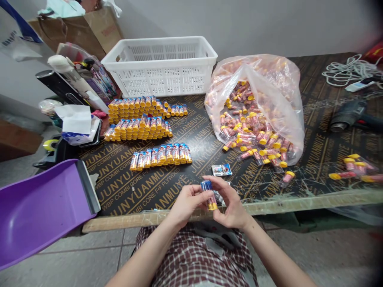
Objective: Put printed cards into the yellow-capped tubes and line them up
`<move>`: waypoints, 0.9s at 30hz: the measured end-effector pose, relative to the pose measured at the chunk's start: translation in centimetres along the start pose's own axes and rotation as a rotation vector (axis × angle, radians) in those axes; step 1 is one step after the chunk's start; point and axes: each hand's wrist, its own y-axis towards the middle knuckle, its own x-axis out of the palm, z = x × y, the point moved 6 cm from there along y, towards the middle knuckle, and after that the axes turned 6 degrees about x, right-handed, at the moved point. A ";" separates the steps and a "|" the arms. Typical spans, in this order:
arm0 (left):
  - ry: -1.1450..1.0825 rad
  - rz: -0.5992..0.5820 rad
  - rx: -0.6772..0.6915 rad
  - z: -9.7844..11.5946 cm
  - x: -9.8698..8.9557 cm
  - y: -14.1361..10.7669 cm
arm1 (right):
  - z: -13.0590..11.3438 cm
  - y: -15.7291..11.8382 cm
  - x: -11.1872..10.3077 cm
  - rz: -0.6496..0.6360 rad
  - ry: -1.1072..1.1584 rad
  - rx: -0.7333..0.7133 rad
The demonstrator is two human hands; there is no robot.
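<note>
A small clear tube (212,203) with a yellow cap at its lower end and a blue printed sleeve at its upper end is held over the table's front edge. My left hand (189,202) pinches it from the left between thumb and fingers. On the other side my right hand (233,207) curls around it, fingers near the blue top and thumb near the yellow cap. One flat blue printed sleeve (222,170) lies just beyond my fingers. More flat sleeves (220,197) are partly hidden behind my right hand.
Sleeved tubes (161,154) stand in a row, with stacked rows (139,127) behind. A plastic bag (278,79) spills unsleeved tubes (247,135). A white basket (161,75) stands at the back, a purple dustpan (44,207) at left, and a heat gun (350,115) at right.
</note>
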 end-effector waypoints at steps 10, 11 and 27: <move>0.002 0.017 0.009 0.5 0.0 -0.2 | -0.3 0.3 0.0 0.022 0.003 0.007; 0.001 0.021 0.008 0.5 0.0 -0.1 | -0.4 0.3 0.1 0.023 0.007 0.004; -0.026 0.117 0.102 2.3 -2.7 0.0 | 0.3 3.1 2.9 0.067 0.135 -0.031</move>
